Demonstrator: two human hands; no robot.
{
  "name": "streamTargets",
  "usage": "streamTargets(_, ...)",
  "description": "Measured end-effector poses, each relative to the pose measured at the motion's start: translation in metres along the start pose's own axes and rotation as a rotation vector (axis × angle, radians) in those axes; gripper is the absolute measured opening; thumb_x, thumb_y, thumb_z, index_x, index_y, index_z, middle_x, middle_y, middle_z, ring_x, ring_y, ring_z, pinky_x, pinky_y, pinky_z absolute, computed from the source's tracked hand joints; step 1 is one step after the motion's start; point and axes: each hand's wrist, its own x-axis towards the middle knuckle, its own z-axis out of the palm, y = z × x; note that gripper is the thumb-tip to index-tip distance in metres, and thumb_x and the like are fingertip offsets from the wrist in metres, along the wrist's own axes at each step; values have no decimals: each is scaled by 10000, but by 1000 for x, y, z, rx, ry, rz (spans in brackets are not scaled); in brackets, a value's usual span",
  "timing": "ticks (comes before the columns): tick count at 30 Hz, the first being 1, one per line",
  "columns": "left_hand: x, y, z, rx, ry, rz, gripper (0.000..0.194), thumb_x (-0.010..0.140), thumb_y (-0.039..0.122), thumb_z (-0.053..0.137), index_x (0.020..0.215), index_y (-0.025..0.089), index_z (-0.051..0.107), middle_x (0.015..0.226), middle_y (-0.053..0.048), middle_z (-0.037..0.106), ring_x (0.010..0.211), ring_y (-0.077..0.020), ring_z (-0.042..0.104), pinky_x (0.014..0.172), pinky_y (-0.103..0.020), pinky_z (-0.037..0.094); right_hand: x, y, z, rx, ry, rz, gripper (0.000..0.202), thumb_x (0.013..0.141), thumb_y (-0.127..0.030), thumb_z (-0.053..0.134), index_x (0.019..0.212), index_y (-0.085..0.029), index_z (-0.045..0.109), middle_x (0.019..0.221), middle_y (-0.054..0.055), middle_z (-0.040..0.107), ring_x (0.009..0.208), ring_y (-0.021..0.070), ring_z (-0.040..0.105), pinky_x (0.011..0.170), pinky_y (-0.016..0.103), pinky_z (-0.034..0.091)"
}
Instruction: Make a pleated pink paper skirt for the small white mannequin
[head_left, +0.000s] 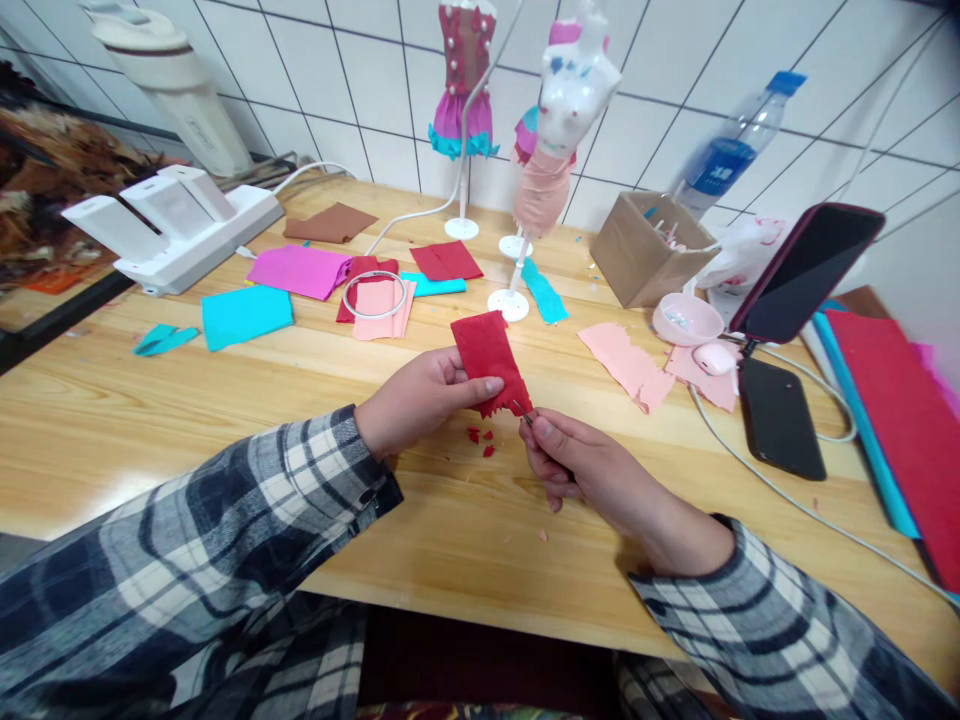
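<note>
My left hand (431,390) pinches a folded piece of red crepe paper (487,350) above the table, thumb on top. The paper's near edge is ragged and toothed. My right hand (574,455) is closed around slim metal tweezers (526,414), mostly hidden by the fingers, with the tips at the lower right corner of the paper. Small red scraps (488,451) lie on the wood just below it. Behind the paper stands a white mannequin (570,100) wrapped in pink at the hips, beside another in a brown, magenta and blue outfit (465,110).
Folded blue paper (247,318), magenta paper (300,272) and a white ring (347,297) lie at left, near a power strip (202,245). Torn pink paper (626,362), a cardboard box (634,255), a pink bowl (686,320) and phones (782,420) occupy the right.
</note>
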Motion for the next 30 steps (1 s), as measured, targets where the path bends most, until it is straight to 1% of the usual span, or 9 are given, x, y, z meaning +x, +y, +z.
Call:
streamTargets(4, 0, 0, 0, -6, -24, 5, 253, 777, 366, 778, 920, 160, 743, 846, -48, 762, 822, -178, 674, 826, -299, 512, 0, -1, 0, 14, -3, 10, 411, 900, -612, 545, 810, -222, 450, 618, -84, 345, 482, 69, 288, 461, 202, 392)
streamTargets(10, 0, 1, 0, 60, -20, 33, 252, 769, 403, 775, 825, 161, 734, 814, -46, 753, 810, -184, 667, 799, -296, 516, 1, -3, 1, 42, -2, 40, 421, 891, -614, 559, 797, -224, 433, 601, -97, 333, 447, 53, 235, 436, 197, 363)
streamTargets(15, 0, 0, -1, 75, -5, 30, 272, 756, 413, 787, 874, 170, 753, 821, -44, 757, 821, -190, 674, 817, -308, 518, 0, -5, 2, 65, 19, 50, 436, 867, -606, 601, 771, -222, 420, 591, -98, 325, 446, 52, 231, 421, 193, 312)
streamTargets(21, 0, 0, -1, 47, -2, 19, 290, 743, 408, 798, 902, 169, 755, 839, -47, 763, 856, -200, 680, 847, -322, 520, -1, -6, 0, 127, 9, 85, 383, 893, -550, 595, 778, -224, 429, 569, -104, 294, 431, 51, 179, 413, 196, 239)
streamTargets(24, 0, 1, 0, 32, 10, 6, 276, 744, 395, 798, 906, 175, 754, 833, -43, 761, 848, -199, 680, 835, -321, 520, 0, -5, -2, 145, 2, 95, 372, 904, -533, 586, 773, -223, 428, 560, -105, 289, 429, 51, 168, 413, 198, 228)
streamTargets(30, 0, 1, 0, 27, -11, -2, 228, 752, 358, 790, 887, 177, 758, 825, -32, 759, 804, -179, 673, 805, -300, 518, 1, -4, -2, 149, 15, 102, 358, 901, -507, 597, 770, -219, 429, 556, -105, 306, 428, 51, 171, 405, 193, 205)
